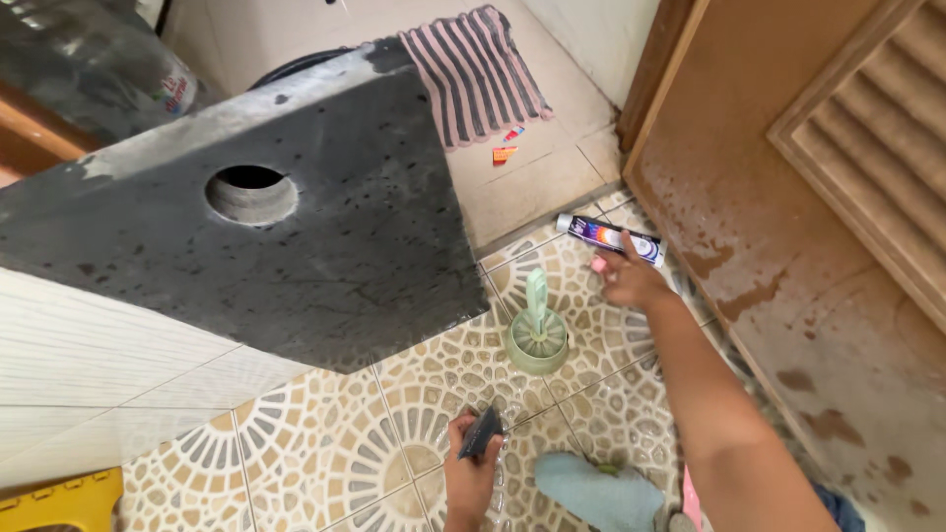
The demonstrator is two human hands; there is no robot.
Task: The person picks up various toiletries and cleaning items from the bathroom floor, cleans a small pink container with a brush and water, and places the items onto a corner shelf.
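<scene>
Right hand [631, 281], right of centre, grips a tube [609, 238] above the patterned floor [325, 443]. Left hand [471, 473], bottom centre, pinches a dark scraper [481, 432]. Floor looks wet; green brush holder [537, 340] stands between them, nothing squeezed out yet.

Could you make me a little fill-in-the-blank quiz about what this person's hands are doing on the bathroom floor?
1. The right hand holds a white and dark blue ____.
2. The left hand grips a dark ____-shaped scraper.
3. Between the hands, the pale green brush holder stands on the ____ floor.
4. The dark slab has one ____ hole.

Missing words: tube; wedge; tiled; round
</scene>
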